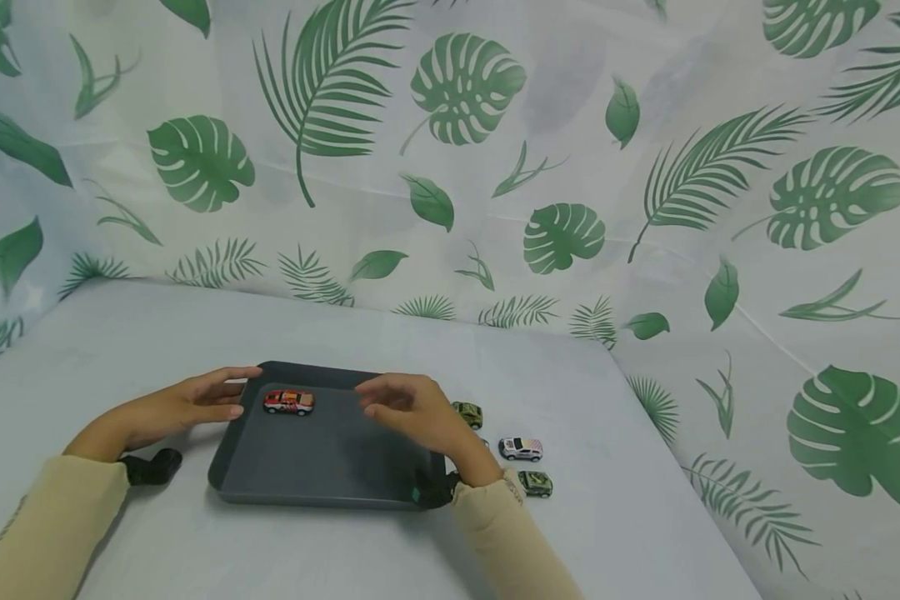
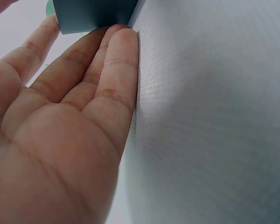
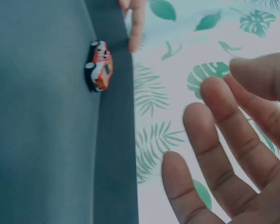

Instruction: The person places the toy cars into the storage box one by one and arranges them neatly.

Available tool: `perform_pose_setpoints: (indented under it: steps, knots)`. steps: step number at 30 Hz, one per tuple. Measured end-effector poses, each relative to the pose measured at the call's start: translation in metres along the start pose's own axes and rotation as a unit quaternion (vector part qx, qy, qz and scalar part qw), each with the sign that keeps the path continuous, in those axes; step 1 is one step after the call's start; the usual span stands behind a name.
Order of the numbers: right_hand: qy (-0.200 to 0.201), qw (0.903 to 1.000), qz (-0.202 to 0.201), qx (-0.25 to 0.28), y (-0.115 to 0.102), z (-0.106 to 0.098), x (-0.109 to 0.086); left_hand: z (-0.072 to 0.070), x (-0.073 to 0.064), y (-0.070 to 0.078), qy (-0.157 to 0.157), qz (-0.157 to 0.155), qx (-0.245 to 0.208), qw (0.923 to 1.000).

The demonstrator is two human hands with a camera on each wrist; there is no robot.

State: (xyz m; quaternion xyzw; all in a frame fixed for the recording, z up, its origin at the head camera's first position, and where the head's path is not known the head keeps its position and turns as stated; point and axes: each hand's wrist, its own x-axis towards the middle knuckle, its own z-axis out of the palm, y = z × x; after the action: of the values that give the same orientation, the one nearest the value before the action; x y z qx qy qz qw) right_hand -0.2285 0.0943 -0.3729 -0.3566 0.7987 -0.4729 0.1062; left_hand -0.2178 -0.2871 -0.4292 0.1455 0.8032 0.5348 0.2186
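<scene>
A dark grey tray lies on the white table, with one red-and-white toy car near its far left corner. At the tray's left wall, my left hand touches the edge with its fingertips, the fingers nearly straight. Its lower fingers lie along the tabletop in the left wrist view, their tips against the tray. Over the tray's right part hovers my right hand, fingers loosely bent and nothing between them. The right wrist view shows its spread fingers apart from the toy car.
Right of the tray stand a green camouflage toy car, a white one and another green camouflage one. Part of another is hidden behind my right wrist. A leaf-patterned cloth hangs behind the table.
</scene>
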Motion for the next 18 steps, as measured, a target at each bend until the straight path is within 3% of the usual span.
perform_pose_setpoints:
  steps: [8,18]
  knots:
    - [0.018,0.9994,-0.026,-0.013,0.007,-0.002,-0.009,0.0,0.0,0.0,0.0,0.003,-0.008,1.0]
    - [0.008,0.9995,-0.008,0.03,0.013,-0.01,-0.023,-0.001,0.0,-0.001,-0.001,0.006,0.002,1.0]
